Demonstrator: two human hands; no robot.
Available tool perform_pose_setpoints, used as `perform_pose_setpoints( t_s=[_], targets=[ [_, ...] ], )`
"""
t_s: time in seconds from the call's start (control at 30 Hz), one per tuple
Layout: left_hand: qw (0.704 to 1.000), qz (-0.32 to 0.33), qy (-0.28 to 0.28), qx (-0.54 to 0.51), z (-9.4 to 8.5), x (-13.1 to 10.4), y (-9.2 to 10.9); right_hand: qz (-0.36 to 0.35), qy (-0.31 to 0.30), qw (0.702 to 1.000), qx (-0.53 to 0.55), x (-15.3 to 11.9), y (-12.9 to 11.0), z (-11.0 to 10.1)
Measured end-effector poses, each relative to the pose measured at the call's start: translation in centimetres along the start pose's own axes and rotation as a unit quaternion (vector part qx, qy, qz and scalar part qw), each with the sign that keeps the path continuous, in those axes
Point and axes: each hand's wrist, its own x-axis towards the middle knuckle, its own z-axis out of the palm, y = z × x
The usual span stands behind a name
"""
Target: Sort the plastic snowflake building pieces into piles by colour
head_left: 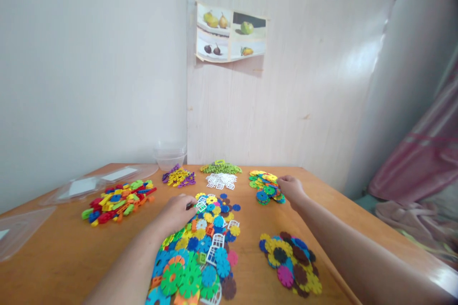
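Note:
My left hand (178,213) is at the left edge of a long mixed pile of plastic snowflake discs (208,276), with its fingers curled together. A white window-shaped piece (216,247) lies among the discs, and another white lattice piece (201,204) is right by my left fingertips. What the fingers hold, if anything, is hidden. My right hand (290,188) is closed in a pinch at the right side of a smaller heap of yellow, green and blue discs (267,189). Anything between those fingertips is too small to make out.
Other heaps on the table (246,257) are colourful bricks (119,201), purple and yellow pieces (179,177), white lattice pieces (221,181), green pieces (222,168) and large discs (291,262). Clear tubs (170,156) stand at the back left, with transparent lids (82,187) nearby.

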Motion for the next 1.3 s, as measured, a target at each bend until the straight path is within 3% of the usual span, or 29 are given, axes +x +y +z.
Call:
perform_pose_setpoints(
  t_s=[0.33, 0.5, 0.7, 1.3],
  targets=[
    [1.0, 0.002, 0.017, 0.016, 0.6, 0.1, -0.4, -0.099, -0.105, 0.989, -0.013, -3.9, -3.8, 3.7],
    [1.0, -0.002, 0.019, 0.014, 0.7, 0.2, -0.6, -0.088, -0.161, 0.983, -0.019, -4.7, -3.9, 4.3],
    [1.0, 0.006, 0.021, 0.014, 0.8, 0.3, -0.8, -0.027, -0.227, 0.973, -0.021, -4.7, -2.4, 4.3],
    [1.0, -0.002, 0.009, 0.002, 0.7, 0.2, -0.6, 0.01, -0.223, 0.975, 0.017, -5.0, -2.5, 3.5]
  ],
)
